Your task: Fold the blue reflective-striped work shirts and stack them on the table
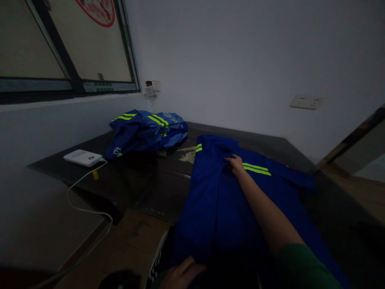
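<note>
A dark blue work jacket (231,216) with fluorescent yellow stripes is spread over the dark table, its left side folded inward and its lower part hanging toward me. My right hand (236,163) is on the upper front beside the chest stripe, thumb and fingers closed on the cloth at the fold. Low in the picture, my left hand (183,275) is curled over the jacket's near lower edge; shadow and the frame edge hide part of it.
A heap of blue work clothes (147,130) with yellow stripes lies at the table's (144,184) back left. A white box-shaped device (83,157) has a white cable (70,196) hanging to the floor. The wall carries sockets (306,101); a window stands at left.
</note>
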A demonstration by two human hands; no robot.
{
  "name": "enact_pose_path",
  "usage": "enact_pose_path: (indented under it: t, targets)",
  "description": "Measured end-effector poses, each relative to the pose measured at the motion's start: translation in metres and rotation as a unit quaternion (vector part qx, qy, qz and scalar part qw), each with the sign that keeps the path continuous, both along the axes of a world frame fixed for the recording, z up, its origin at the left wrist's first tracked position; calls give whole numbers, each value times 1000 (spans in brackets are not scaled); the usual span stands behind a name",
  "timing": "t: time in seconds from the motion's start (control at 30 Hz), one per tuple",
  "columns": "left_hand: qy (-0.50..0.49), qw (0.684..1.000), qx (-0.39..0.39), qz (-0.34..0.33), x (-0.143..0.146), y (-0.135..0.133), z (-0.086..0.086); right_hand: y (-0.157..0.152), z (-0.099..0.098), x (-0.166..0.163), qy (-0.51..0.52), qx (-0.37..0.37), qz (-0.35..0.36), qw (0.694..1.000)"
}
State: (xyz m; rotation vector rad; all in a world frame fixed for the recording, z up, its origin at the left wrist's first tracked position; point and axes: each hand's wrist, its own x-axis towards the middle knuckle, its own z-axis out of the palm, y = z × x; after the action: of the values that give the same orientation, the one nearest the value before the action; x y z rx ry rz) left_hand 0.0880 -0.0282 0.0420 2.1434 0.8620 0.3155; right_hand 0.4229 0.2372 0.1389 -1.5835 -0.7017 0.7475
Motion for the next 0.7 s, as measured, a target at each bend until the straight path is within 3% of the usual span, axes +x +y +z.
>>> enact_pose_path:
  t: [0.1,0.2,0.27,0.43,0.5,0.57,0.63,0.7]
  targets:
    - [13,1000,-3,21,4,1,-8,0,2,4,-37,-7,20,999]
    - [22,999,-1,32,7,2,-9,-2,8,8,-156,-15,54,986]
    - [33,999,0,39,10,2,-7,-6,10,11,-229,-50,78,969]
    - [6,998,5,54,8,0,-1,-31,18,18,-291,-132,127,939]
    - [-28,999,10,45,1,0,-1,-42,28,16,-409,-183,150,881]
    - [-77,993,25,85,-11,2,-3,-49,42,8,-548,-234,144,790]
    - [-129,968,31,215,-23,7,-7,-51,58,-9,-625,-250,125,729]
    - [-174,920,-1,350,-33,16,-11,-45,70,-33,-655,-224,130,710]
